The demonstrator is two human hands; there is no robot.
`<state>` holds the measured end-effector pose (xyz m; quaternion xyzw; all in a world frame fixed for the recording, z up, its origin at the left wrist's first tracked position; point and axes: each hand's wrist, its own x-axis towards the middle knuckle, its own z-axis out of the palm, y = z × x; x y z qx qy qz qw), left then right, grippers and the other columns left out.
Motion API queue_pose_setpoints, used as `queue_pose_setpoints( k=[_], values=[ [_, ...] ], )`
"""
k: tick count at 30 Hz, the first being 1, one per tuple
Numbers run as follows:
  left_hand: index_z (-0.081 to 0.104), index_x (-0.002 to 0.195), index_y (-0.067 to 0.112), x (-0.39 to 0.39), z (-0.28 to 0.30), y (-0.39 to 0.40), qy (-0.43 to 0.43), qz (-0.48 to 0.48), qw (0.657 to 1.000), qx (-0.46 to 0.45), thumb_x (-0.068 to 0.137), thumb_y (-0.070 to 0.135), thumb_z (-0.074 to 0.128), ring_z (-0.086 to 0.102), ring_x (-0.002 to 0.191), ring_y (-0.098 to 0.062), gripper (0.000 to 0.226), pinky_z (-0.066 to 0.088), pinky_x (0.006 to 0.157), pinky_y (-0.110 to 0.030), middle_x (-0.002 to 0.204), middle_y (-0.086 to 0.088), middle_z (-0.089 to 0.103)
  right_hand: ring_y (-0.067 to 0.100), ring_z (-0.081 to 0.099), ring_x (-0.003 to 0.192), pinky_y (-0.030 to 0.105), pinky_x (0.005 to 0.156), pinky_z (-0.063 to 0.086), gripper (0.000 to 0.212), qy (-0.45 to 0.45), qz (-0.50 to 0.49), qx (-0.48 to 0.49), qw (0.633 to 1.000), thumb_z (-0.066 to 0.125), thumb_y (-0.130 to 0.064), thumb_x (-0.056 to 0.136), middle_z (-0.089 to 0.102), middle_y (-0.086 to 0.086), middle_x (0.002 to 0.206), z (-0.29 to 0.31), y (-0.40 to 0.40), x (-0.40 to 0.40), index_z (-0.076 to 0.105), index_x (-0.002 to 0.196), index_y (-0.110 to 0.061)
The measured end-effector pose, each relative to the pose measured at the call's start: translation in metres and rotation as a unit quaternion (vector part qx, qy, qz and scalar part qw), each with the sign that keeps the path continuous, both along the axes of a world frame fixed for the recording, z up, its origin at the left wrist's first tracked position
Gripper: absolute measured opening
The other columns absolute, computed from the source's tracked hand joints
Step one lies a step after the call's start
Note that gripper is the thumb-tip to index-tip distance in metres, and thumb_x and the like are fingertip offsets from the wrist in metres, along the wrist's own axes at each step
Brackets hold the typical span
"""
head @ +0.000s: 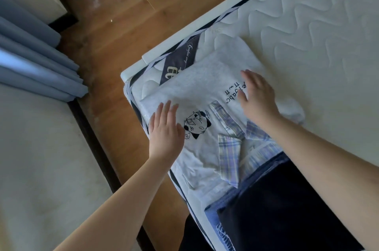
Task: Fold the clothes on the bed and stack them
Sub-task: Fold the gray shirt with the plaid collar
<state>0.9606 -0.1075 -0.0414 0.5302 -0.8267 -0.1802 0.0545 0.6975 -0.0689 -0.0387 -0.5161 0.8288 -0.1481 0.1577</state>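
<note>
A white T-shirt [205, 90] with a black cartoon face and black lettering lies folded flat at the corner of the mattress [307, 25]. It has a plaid collar [229, 148] in pale blue and purple. My left hand [166, 127] rests flat on the shirt's left side beside the cartoon, fingers spread. On the shirt's right side my right hand [258, 95] lies palm down, partly covering the lettering. Neither hand grips anything. A folded dark navy garment [283, 209] lies next to the shirt, nearer to me.
The mattress edge and white bed frame [184, 33] run diagonally; wooden floor [114, 25] lies beyond. Blue curtains [30, 56] hang at the left above a pale surface [41, 158]. A dark label [180, 62] sits on the mattress corner.
</note>
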Motion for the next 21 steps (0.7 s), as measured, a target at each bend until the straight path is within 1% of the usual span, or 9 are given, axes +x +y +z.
queue_pose_setpoints(
  k=[2,4,6,8,11,13,15,19,21],
  values=[
    [0.001,0.156,0.022,-0.008,-0.012,-0.029,-0.083,-0.065,0.994,0.008,0.101,0.028,0.029,-0.010,0.150,-0.018,0.062,-0.007,0.121,-0.041,0.164,0.001,-0.002,0.030,0.024,0.145,0.043,0.115,0.021,0.056,0.017,0.058,0.019,0.998,0.047,-0.023,0.098,0.026,0.010,0.158,-0.010,-0.023,0.022,0.030,0.150,-0.009],
    [-0.012,0.155,0.025,-0.011,-0.025,-0.051,-0.136,-0.085,0.987,0.015,0.103,0.040,0.020,-0.017,0.149,-0.017,0.063,-0.013,0.119,-0.042,0.163,0.005,-0.014,0.029,0.018,0.147,0.042,0.117,0.018,0.057,0.049,0.104,0.020,0.993,0.042,-0.026,0.099,0.020,0.008,0.160,-0.021,-0.041,0.042,0.027,0.152,-0.010],
    [-0.012,0.155,0.026,-0.009,-0.036,-0.065,-0.158,-0.102,0.982,0.017,0.101,0.049,0.015,-0.016,0.149,-0.017,0.064,-0.014,0.118,-0.041,0.162,0.006,-0.015,0.028,0.018,0.148,0.043,0.119,0.017,0.056,0.077,0.136,0.006,0.988,0.041,-0.028,0.099,0.021,0.007,0.160,-0.032,-0.054,0.058,0.030,0.151,-0.011],
    [-0.014,0.153,0.028,-0.003,-0.045,-0.075,-0.173,-0.124,0.977,0.004,0.098,0.057,0.009,-0.013,0.150,-0.019,0.067,-0.010,0.120,-0.043,0.161,0.005,-0.017,0.028,0.019,0.147,0.043,0.119,0.016,0.055,0.101,0.148,0.004,0.984,0.041,-0.029,0.098,0.023,0.006,0.159,-0.043,-0.065,0.071,0.033,0.150,-0.012],
    [-0.017,0.152,0.033,0.007,-0.054,-0.085,-0.177,-0.135,0.975,-0.005,0.094,0.067,0.002,-0.007,0.151,-0.024,0.071,0.000,0.122,-0.045,0.162,0.002,-0.017,0.022,0.012,0.149,0.040,0.120,0.012,0.055,0.130,0.146,0.027,0.980,0.030,-0.035,0.100,0.017,0.000,0.161,-0.058,-0.074,0.079,0.026,0.153,-0.018],
    [-0.016,0.153,0.033,0.010,-0.059,-0.086,-0.173,-0.133,0.976,0.002,0.090,0.071,0.001,-0.006,0.151,-0.025,0.075,0.002,0.122,-0.044,0.163,-0.001,-0.015,0.017,0.012,0.149,0.040,0.120,0.017,0.055,0.157,0.152,0.018,0.976,0.026,-0.042,0.102,0.017,-0.003,0.161,-0.065,-0.072,0.074,0.026,0.153,-0.022],
    [-0.019,0.152,0.035,0.010,-0.065,-0.088,-0.164,-0.128,0.978,0.017,0.088,0.075,-0.001,-0.009,0.150,-0.023,0.078,-0.001,0.121,-0.044,0.161,-0.001,-0.018,0.015,0.016,0.148,0.039,0.118,0.021,0.056,0.180,0.156,0.007,0.971,0.029,-0.049,0.102,0.020,-0.003,0.160,-0.068,-0.069,0.060,0.027,0.153,-0.024],
    [-0.022,0.150,0.039,0.010,-0.073,-0.092,-0.141,-0.130,0.981,0.043,0.087,0.078,0.001,-0.020,0.147,-0.019,0.078,-0.011,0.118,-0.042,0.159,0.004,-0.025,0.016,0.016,0.148,0.040,0.119,0.018,0.064,0.183,0.086,0.019,0.979,0.029,-0.056,0.100,0.018,-0.002,0.160,-0.067,-0.077,0.025,0.024,0.153,-0.021],
    [-0.025,0.148,0.040,0.011,-0.074,-0.095,-0.138,-0.132,0.980,0.055,0.086,0.080,0.001,-0.026,0.145,-0.017,0.078,-0.015,0.117,-0.040,0.157,0.005,-0.029,0.016,0.015,0.149,0.040,0.120,0.016,0.066,0.178,0.077,0.040,0.980,0.025,-0.057,0.100,0.017,0.001,0.161,-0.065,-0.083,0.015,0.022,0.154,-0.019]
  ],
)
